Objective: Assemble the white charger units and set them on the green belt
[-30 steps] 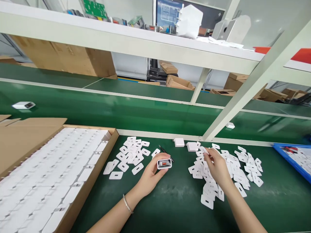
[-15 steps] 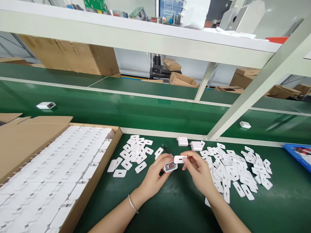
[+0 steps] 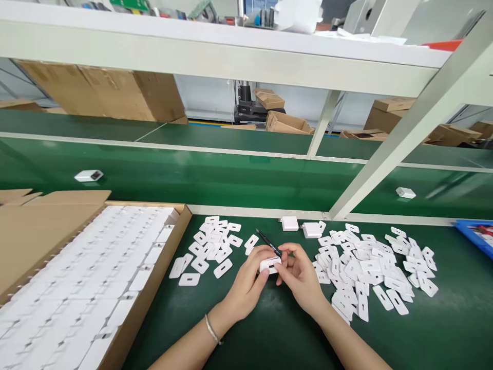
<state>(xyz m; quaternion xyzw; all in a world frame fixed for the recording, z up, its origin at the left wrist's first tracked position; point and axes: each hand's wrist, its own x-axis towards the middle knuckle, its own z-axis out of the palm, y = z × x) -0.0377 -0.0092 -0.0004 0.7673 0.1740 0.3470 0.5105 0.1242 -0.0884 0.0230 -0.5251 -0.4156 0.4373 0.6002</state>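
In the middle of the green bench, my left hand is closed around a small white charger housing. A white slotted cover plate lies across the housing's end and hides its inside. The fingertips of my right hand pinch the plate's right end against the housing. Just behind my fingers lies a slim black pointed tool, like tweezers. Loose white slotted plates form a pile left of my hands and a larger pile to the right.
A cardboard box of white chargers in rows stands at left. Two white chargers, one the nearer charger, sit at the bench's back edge. A blue tray is at far right. A slanting metal post and shelf rise behind.
My right hand has brought the slotted plate down and left onto the housing's open end. The metal parts visible inside before are now covered. The view has shifted slightly.
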